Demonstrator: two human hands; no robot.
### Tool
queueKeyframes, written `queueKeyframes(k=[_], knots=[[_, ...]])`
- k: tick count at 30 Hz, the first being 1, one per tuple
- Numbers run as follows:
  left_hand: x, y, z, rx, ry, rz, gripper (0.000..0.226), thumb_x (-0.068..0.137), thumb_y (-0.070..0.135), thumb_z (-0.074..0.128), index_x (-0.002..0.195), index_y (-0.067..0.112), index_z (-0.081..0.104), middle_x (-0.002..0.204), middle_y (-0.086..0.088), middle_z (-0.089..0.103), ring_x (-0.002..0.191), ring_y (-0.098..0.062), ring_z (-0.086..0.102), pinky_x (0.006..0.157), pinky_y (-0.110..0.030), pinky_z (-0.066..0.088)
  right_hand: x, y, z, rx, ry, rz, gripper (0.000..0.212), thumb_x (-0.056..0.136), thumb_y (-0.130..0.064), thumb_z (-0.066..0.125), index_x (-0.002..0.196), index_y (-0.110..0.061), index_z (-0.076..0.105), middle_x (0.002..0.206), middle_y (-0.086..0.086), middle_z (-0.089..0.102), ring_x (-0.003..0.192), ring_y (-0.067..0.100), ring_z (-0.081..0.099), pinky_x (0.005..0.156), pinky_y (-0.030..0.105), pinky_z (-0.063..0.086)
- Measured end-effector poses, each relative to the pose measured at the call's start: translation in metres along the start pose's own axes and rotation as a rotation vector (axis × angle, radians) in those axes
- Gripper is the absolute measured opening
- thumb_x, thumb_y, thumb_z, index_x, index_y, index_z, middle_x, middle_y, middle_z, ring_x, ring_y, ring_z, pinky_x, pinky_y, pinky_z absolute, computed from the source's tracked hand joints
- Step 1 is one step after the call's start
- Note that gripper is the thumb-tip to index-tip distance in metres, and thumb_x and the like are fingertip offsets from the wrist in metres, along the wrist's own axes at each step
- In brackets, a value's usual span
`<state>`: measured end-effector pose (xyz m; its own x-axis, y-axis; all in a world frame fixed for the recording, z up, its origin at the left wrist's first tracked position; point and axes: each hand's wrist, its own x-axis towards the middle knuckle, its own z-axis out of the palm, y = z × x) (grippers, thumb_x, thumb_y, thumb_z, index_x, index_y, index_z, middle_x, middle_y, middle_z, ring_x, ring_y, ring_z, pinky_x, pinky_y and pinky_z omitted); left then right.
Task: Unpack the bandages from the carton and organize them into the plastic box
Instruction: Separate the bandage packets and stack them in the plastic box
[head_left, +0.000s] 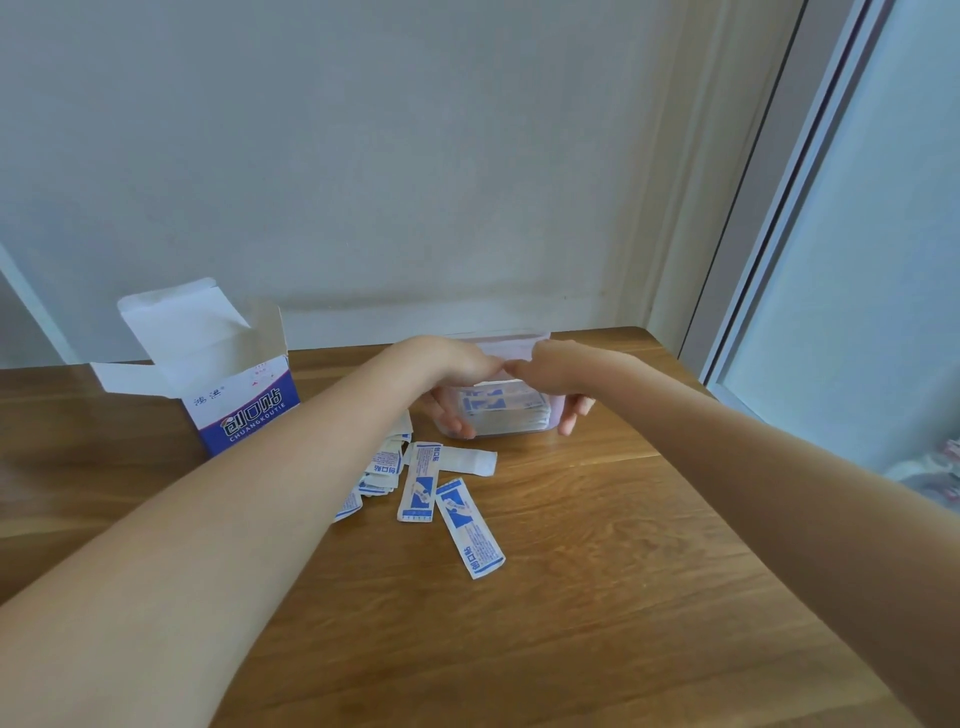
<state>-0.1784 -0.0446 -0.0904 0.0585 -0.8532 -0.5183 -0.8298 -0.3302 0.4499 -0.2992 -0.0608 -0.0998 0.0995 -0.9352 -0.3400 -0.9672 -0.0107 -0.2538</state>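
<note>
Two hands wrap the plastic box (498, 415) at the far middle of the surface (597, 545), close to the wall (389, 156). Left hand (452, 374) curls over the box's left end, fingers (452, 421) down its near-left side; right hand (561, 374) does the same on the right end, fingers (571, 415) down the near-right corner. Thumbs almost meet over the top middle. Both grips closed on the box, w/ nothing else in them.

Box is clear, faintly pink/lilac plastic, low and rectangular. Through the near wall: a flat stack of packed bandages (504, 410), white wrappers w/ blue print. Can't tell if a lid is on; hands cover the top.

Just in front of the box, loose bandages (415, 483) lie scattered on the wood, approx. a handful, some overlapping; one longer strip (470, 527) lies angled nearest the camera. Left forearm (260, 493) crosses over part of that pile and hides its left edge.

Carton (244, 410) stands upright to the left, apart from the box, top flaps open, white inside, blue and white front w/ printed characters. Right of the surface, a window frame (769, 208) and pale glass.
</note>
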Motion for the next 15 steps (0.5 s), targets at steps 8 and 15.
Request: queueKeyframes(k=[8,15], knots=[[-0.031,-0.018,-0.017,0.091,0.408,0.457,0.025,0.097,0.023,0.038,0.089,0.008,0.056,0.077,-0.003,0.072,0.046,-0.009,0.062,0.041,-0.017,0.038,-0.052,-0.017,-0.016,-0.132,0.513,-0.258,0.019,0.092,-0.024,0.048,0.091,-0.009,0.059,0.096,0.01,0.065,0.087,0.03,0.063,0.067,0.029,0.043],[-0.056,-0.095,0.01,0.311,0.391,0.498,0.017,0.086,0.031,0.06,0.076,0.019,0.066,0.076,0.009,0.069,0.065,-0.001,0.062,0.063,-0.02,0.047,-0.071,-0.029,0.056,-0.193,-0.117,-0.367,0.043,0.085,-0.039,0.063,0.114,-0.008,0.056,0.08,0.008,0.066,0.047,0.011,0.055,0.054,0.02,0.049]])
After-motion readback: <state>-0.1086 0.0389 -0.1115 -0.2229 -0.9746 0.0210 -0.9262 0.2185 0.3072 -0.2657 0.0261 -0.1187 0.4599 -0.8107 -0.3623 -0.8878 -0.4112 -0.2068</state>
